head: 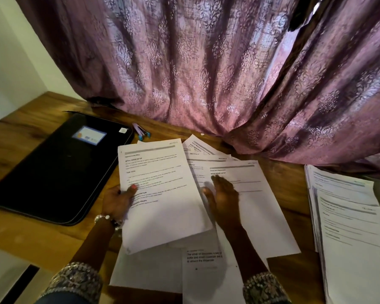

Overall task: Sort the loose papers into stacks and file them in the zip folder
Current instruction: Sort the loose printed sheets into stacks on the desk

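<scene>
Loose printed papers lie fanned over the middle of the wooden table. My left hand pinches one printed sheet by its left edge, thumb on top, and holds it above the others. My right hand rests flat with straight fingers on a sheet to the right of it. The black zip folder lies shut flat at the left, a small label card on its cover. A stack of papers sits at the right edge.
A purple patterned curtain hangs behind the table and drapes onto its back edge. A small stapler lies between the folder and the curtain. More white sheets hang over the near table edge.
</scene>
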